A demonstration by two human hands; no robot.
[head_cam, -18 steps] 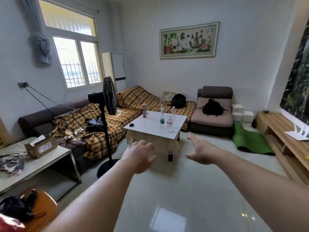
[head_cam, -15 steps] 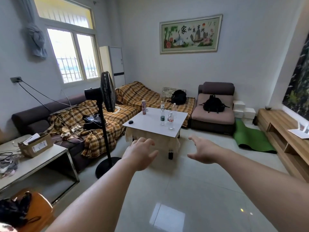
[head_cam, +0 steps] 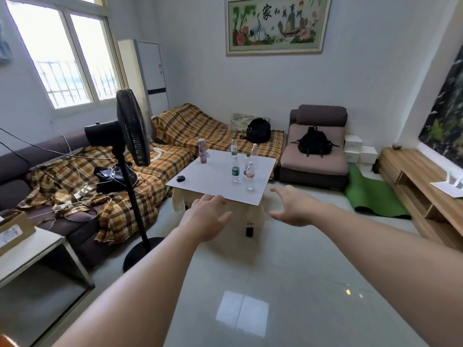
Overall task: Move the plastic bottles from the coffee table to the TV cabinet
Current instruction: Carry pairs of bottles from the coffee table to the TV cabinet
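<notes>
Several clear plastic bottles stand on the white coffee table in the middle of the room: one with a green label, one with a red label, others behind them. A pink tube-shaped bottle stands at the table's far left. The wooden TV cabinet runs along the right wall. My left hand and my right hand are stretched forward, short of the table's near edge, fingers apart, holding nothing.
A black standing fan stands left of the table. A plaid-covered sofa with cables lines the left side. A small black object lies on the table. A green mat lies beside the cabinet. An armchair holds a black backpack.
The view has moved closer to the coffee table, which now looks larger. Both hands stay stretched out and empty, now near the table's front edge.
</notes>
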